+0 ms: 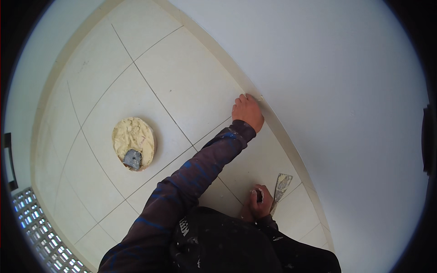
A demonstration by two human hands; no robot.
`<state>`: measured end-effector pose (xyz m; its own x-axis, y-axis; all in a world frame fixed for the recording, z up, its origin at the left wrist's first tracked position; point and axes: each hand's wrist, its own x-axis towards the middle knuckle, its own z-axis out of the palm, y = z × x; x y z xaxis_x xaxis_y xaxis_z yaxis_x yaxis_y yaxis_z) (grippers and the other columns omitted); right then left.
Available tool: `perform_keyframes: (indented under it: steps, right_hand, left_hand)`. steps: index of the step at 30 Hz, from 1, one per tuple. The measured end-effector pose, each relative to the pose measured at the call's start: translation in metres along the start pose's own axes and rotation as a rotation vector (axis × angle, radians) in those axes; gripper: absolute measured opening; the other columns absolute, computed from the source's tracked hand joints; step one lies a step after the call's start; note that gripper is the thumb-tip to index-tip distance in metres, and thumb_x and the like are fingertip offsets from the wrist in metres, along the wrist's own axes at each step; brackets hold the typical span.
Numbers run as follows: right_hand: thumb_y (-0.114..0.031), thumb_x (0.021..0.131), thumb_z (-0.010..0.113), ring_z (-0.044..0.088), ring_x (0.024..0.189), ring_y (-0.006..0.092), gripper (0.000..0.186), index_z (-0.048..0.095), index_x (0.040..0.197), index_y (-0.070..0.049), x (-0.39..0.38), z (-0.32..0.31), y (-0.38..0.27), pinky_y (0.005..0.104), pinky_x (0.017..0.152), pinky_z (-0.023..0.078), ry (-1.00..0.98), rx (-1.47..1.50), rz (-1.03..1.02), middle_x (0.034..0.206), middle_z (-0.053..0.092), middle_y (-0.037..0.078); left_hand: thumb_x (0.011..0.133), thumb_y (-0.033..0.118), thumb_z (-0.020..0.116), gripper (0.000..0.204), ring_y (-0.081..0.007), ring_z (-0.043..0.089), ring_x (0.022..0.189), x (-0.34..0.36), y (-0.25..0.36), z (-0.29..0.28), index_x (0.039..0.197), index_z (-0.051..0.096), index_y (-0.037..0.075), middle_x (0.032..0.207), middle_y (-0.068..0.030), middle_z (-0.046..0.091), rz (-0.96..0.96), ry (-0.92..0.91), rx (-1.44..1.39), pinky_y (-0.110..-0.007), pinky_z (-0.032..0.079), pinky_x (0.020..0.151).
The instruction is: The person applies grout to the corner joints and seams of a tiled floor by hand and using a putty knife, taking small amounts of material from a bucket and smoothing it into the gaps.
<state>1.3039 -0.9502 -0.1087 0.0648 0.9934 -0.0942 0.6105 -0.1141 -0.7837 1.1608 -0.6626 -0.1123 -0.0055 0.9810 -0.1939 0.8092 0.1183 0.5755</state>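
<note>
My left hand (248, 112) reaches across the tiled floor to the tile skirting (276, 119) at the foot of the white wall. Its fingers are curled and pressed together against the skirting; whatever they hold, if anything, is hidden. Closer to my body, my right hand (261, 203) is closed round the dark handle of a putty knife (283, 183). The knife's flat blade, smeared with pale filler, points away from me beside the hand. On the floor to the left stands a round tub (155, 144) of cream filler (132, 133), with a grey, filler-smeared piece (132, 159) stuck in it.
A white wall (355, 109) rises close along my right side. Another skirting (45, 98) and wall run along the left. A perforated block screen (43, 232) lets light through at the lower left. Light tiles (182, 77) with dark joints cover the floor.
</note>
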Motion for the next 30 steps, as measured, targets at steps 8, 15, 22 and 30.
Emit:
perform_keyframes:
  steps: [8, 15, 22, 30]
  right_hand:
    - [-0.013, 0.088, 0.067, 0.068, 0.086, 0.0358, 0.019, 0.068, 0.105, -0.003, -0.005, -0.004, 0.007, 0.0413, 0.078, 0.054, 0.007, 0.016, 0.106, 0.092, 0.068, 0.016]
    - [-0.013, 0.088, 0.067, 0.069, 0.086, 0.0352, 0.020, 0.068, 0.105, -0.003, 0.000, 0.002, 0.006, 0.0409, 0.078, 0.055, -0.013, 0.009, 0.112, 0.093, 0.069, 0.016]
    - [-0.014, 0.088, 0.067, 0.069, 0.087, 0.0350, 0.020, 0.068, 0.105, -0.003, -0.001, 0.005, 0.002, 0.0413, 0.078, 0.055, -0.010, 0.031, 0.124, 0.093, 0.069, 0.016]
    - [-0.013, 0.088, 0.067, 0.068, 0.086, 0.0352, 0.020, 0.068, 0.105, -0.003, 0.001, -0.004, -0.005, 0.0413, 0.078, 0.054, 0.000, 0.019, 0.125, 0.092, 0.069, 0.016]
  left_hand:
    - [0.080, 0.007, 0.063, 0.038, -0.0375, 0.060, 0.101, -0.054, 0.031, 0.028, 0.112, 0.055, -0.012, 0.107, -0.0245, 0.057, 0.170, -0.120, 0.024, -0.045, 0.053, 0.086]
    - [0.082, 0.008, 0.063, 0.033, -0.0378, 0.061, 0.097, -0.016, 0.005, -0.016, 0.109, 0.057, -0.010, 0.103, -0.0237, 0.058, 0.091, 0.070, -0.068, -0.047, 0.053, 0.081]
    - [0.081, 0.007, 0.061, 0.028, -0.0352, 0.060, 0.098, -0.037, 0.033, -0.013, 0.105, 0.058, -0.008, 0.102, -0.0210, 0.059, 0.161, 0.075, 0.082, -0.045, 0.051, 0.082]
    - [0.082, 0.009, 0.061, 0.047, -0.0356, 0.057, 0.104, -0.010, -0.025, -0.032, 0.125, 0.054, -0.007, 0.112, -0.0202, 0.058, 0.043, 0.175, 0.096, -0.047, 0.049, 0.085]
